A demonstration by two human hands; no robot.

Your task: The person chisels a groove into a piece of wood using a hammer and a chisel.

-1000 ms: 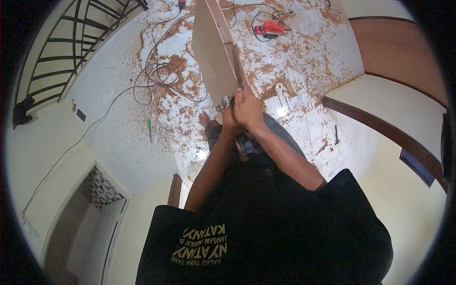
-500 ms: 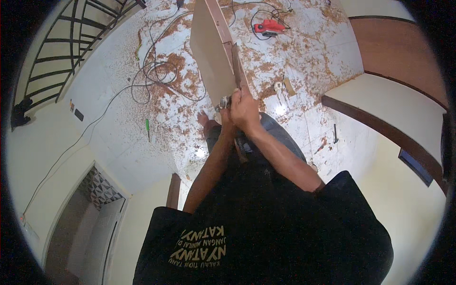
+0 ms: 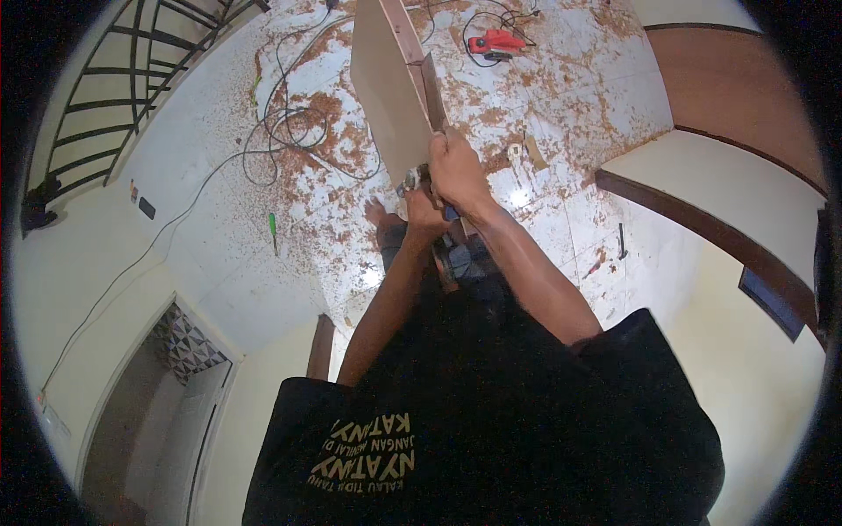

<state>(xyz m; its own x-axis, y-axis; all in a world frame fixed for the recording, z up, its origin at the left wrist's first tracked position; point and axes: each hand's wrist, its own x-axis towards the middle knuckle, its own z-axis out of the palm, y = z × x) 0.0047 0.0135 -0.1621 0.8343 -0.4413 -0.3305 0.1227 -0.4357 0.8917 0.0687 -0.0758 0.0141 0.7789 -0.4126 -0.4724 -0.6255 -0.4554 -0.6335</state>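
Observation:
A tall beige panel [image 3: 386, 96] stands on edge in front of me, its pinkish-brown wooden edge [image 3: 402, 33] facing up. My right hand [image 3: 458, 171] is closed around the near end of a long flat brownish strip [image 3: 431, 92] lying along that edge; its kind is unclear. My left hand [image 3: 424, 213] is closed just below and left of the right one, at the panel's near end. What it grips is hidden. Beside its fingers is a small greyish metallic-looking piece [image 3: 408, 182]. A bit of dark blue [image 3: 450, 213] shows below the right hand.
Brown shavings cover the white tiled floor [image 3: 289, 206]. A red power tool [image 3: 496, 44] lies far ahead with its cord. A dark cable [image 3: 285, 131] coils left of the panel, near a green-handled screwdriver [image 3: 273, 230]. A dark-edged white ledge [image 3: 702, 184] is at right.
My right hand has moved forward along the panel's edge, and the brownish strip has shifted forward with it. The left hand stays near the panel's near end.

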